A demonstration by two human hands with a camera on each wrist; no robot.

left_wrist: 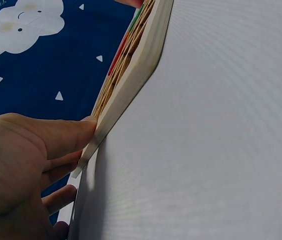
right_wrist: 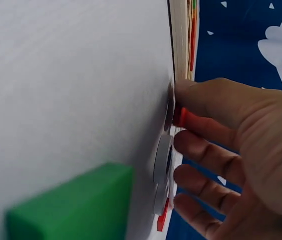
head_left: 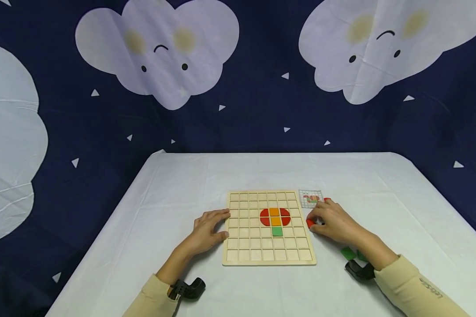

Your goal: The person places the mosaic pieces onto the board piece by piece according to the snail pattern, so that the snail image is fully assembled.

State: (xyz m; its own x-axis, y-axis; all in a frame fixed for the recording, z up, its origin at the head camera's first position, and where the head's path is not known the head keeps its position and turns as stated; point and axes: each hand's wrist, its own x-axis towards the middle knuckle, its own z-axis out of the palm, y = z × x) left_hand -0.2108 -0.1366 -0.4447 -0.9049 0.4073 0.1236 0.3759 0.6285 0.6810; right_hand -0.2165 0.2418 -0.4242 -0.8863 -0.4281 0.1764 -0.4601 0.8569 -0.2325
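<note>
A wooden grid board lies on the white table. In its cells sit several red quarter-round pieces, two orange squares and one green square. My left hand rests at the board's left edge; the left wrist view shows the thumb against the rim. Right of the board, my right hand pinches a small red piece between thumb and index finger, close to the table. Its other fingers spread beside round grey-white pieces.
A pattern card lies by the board's upper right corner, with another red piece partly behind the right hand. Green pieces lie under the right wrist near its black camera. A dark blue cloud-print cloth hangs behind.
</note>
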